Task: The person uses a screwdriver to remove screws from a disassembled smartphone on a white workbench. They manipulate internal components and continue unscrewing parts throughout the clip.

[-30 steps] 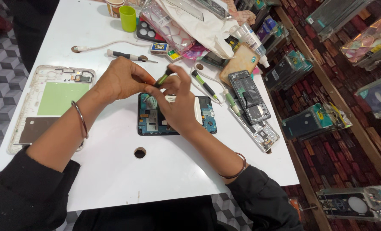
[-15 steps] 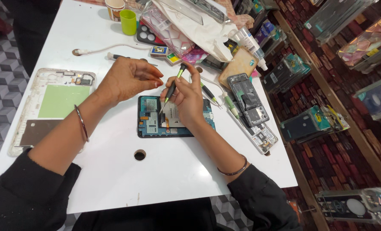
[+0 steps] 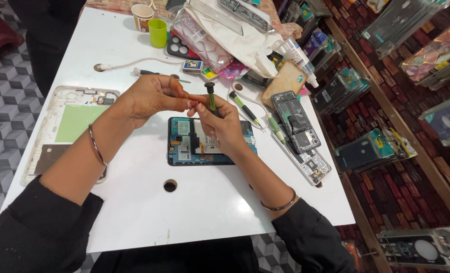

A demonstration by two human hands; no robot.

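- Since half a second ago the small screwdriver has swung from slanting down toward the board to nearly upright, black cap up; the left hand has closed in so its fingertips now meet the right hand at the tool's shaft.
- Grip: right hand is clenched round the screwdriver's green-and-black handle; left hand pinches at the shaft beside the right thumb (whether it holds a bit or a screw there, cannot tell — too small).
- Tool sits in the air just above the top edge of the opened tablet, not touching it.
- Progress, my read: back cover is already off and the internals are exposed, so teardown is well under way; the tip is off the board right now, so no screw is being driven. Board and parts are still seated in the frame, so lifting them out looks left to do.
- Tablet: flat dark rectangle, blue-green circuit board, pale metal shields, thin orange flex strip down the middle.
- Removed tablet frame lies well to the left: off-white plastic rim, matte green panel inside, dull grey plate at its lower corner.
- Right of the work: an opened phone, glossy black with metal parts, and two more green-handled drivers lying loose.
- White table is smooth laminate with a round hole near the front; a green plastic cup stands at the far side.
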